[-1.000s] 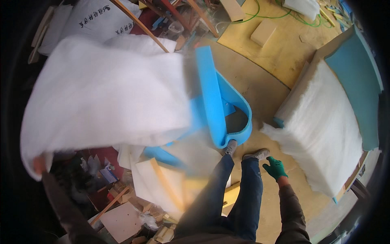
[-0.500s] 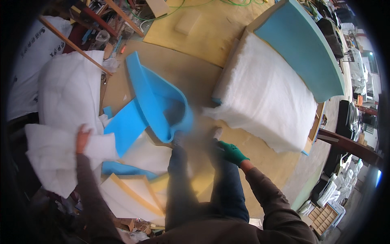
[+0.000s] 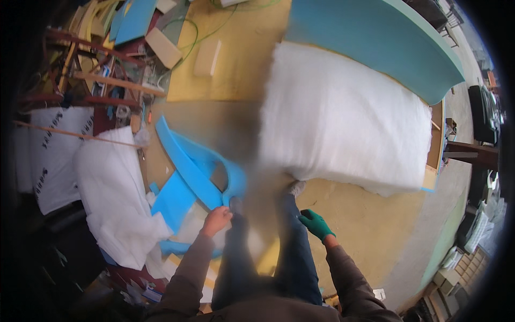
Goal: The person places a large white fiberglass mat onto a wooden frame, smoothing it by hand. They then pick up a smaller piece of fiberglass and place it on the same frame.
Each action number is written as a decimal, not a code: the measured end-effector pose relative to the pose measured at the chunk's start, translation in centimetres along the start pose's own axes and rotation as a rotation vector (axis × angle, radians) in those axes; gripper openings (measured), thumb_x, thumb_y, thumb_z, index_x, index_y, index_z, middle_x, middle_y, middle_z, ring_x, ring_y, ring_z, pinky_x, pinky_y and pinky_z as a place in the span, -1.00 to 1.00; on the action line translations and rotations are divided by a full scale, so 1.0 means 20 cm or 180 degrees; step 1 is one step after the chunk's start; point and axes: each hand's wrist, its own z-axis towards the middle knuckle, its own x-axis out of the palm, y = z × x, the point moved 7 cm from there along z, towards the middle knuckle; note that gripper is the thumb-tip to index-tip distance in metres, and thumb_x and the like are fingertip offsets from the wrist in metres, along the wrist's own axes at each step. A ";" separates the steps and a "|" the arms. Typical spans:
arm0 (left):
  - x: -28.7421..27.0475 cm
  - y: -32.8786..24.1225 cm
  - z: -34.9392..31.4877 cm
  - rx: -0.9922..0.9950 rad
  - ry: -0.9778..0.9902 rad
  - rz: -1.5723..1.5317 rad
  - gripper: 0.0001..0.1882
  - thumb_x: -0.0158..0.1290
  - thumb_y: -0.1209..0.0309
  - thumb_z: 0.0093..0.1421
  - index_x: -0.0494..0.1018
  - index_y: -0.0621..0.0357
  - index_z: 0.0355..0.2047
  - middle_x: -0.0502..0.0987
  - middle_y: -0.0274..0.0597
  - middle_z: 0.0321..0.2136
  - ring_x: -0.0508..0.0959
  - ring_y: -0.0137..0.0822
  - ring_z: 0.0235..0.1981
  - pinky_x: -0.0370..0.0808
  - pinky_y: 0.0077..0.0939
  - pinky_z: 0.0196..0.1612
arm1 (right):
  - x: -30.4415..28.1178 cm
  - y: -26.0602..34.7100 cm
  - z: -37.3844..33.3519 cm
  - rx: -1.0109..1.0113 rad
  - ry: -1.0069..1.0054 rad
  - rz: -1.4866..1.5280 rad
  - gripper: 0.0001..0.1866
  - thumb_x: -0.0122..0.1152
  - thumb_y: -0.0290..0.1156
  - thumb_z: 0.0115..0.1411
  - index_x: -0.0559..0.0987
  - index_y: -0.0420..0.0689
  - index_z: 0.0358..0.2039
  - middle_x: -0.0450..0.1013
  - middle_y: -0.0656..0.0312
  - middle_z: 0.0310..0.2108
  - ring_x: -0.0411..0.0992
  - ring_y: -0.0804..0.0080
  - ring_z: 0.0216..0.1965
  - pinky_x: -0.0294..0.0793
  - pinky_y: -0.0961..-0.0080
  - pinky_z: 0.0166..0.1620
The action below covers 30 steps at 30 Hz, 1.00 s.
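My bare left hand (image 3: 217, 221) hangs beside my left leg with its fingers loosely bent and apart, holding nothing visible. My right hand (image 3: 317, 224), in a green glove, is closed beside my right thigh; a small dark spot shows at its fingertips, too small to name. To my left, white batting (image 3: 115, 193) lies heaped and folded. Bent strips of blue foam (image 3: 190, 161) lie on the floor between it and my feet. Ahead and to the right stands a sofa frame with a teal foam back (image 3: 365, 43), its seat covered by a white batting sheet (image 3: 343, 118).
A pale block (image 3: 207, 58) lies on yellow board at the far side. Wooden racks (image 3: 102, 80) and foam offcuts crowd the far left. A white printed sack (image 3: 59, 155) stands beyond the batting heap. Dark furniture parts (image 3: 485, 115) line the right edge.
My left hand has let go of the white batting and come back toward my left leg. The batting now lies on the heap. My view has turned; my right hand stays near my thigh.
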 end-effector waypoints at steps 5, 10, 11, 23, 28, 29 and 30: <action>-0.01 -0.52 0.49 0.0216 -0.0060 0.0208 -0.57 0.15 0.16 0.41 0.59 0.17 0.15 0.67 0.13 0.05 0.63 0.17 0.12 0.56 -0.10 0.19 | -0.53 -0.10 -0.09 0.0499 -0.0918 0.0732 -0.53 0.29 -0.16 0.46 0.63 -0.23 0.20 0.67 0.09 0.08 0.60 0.38 0.09 0.56 0.37 0.17; -0.08 -0.98 0.90 0.0530 -0.0070 0.0205 -0.53 0.11 0.15 0.46 0.54 0.20 0.22 0.64 0.19 0.14 0.58 0.18 0.24 0.52 -0.07 0.27 | -0.64 -0.37 -0.14 0.0920 -0.1644 0.1331 -0.60 0.22 -0.23 0.47 0.63 -0.22 0.17 0.65 0.15 -0.01 0.57 0.42 0.00 0.54 0.41 0.04; -0.11 -1.03 0.96 0.0608 -0.0101 0.0346 -0.52 0.11 0.14 0.46 0.54 0.19 0.22 0.64 0.19 0.14 0.58 0.17 0.25 0.51 -0.07 0.28 | -0.60 -0.41 -0.12 0.0914 -0.1737 0.1463 -0.59 0.22 -0.22 0.48 0.63 -0.23 0.17 0.64 0.15 -0.02 0.57 0.44 -0.02 0.55 0.41 0.02; -0.70 -1.28 2.21 0.0688 -0.0001 -0.0206 -0.54 0.10 0.08 0.48 0.58 0.23 0.12 0.64 -0.28 -0.24 0.60 -0.43 -0.31 0.57 -0.47 -0.17 | 0.97 0.34 1.03 0.0802 -0.0374 0.5475 -0.38 0.23 0.07 0.50 0.49 -0.16 0.30 0.54 0.05 0.20 0.56 0.08 0.17 0.56 0.05 0.24; -0.69 -1.48 2.98 0.0809 -0.0067 -0.0358 -0.47 0.11 -0.01 0.49 0.56 0.22 0.15 0.61 -0.32 -0.17 0.56 -0.43 -0.30 0.50 -0.49 -0.23 | 1.37 0.51 1.39 0.1351 -0.1328 0.7741 -0.18 0.20 0.23 0.46 0.31 -0.15 0.43 0.33 0.01 0.40 0.33 -0.01 0.41 0.39 -0.17 0.43; -0.66 -1.54 3.16 0.0747 -0.0096 -0.0396 -0.45 0.12 -0.03 0.49 0.56 0.22 0.16 0.60 -0.32 -0.15 0.56 -0.43 -0.29 0.49 -0.49 -0.24 | 1.43 0.48 1.49 0.1389 -0.1515 0.8247 -0.22 0.21 0.20 0.46 0.33 -0.15 0.40 0.35 0.02 0.38 0.35 0.01 0.40 0.38 -0.18 0.44; -0.67 -1.62 3.30 0.1005 -0.0324 -0.0451 -0.39 0.12 -0.05 0.48 0.53 0.29 0.18 0.62 -0.19 -0.08 0.59 -0.32 -0.22 0.52 -0.39 -0.14 | 1.46 0.44 1.58 0.0997 -0.1810 0.8380 -0.25 0.21 0.17 0.46 0.35 -0.15 0.38 0.37 0.02 0.36 0.36 0.02 0.40 0.38 -0.18 0.45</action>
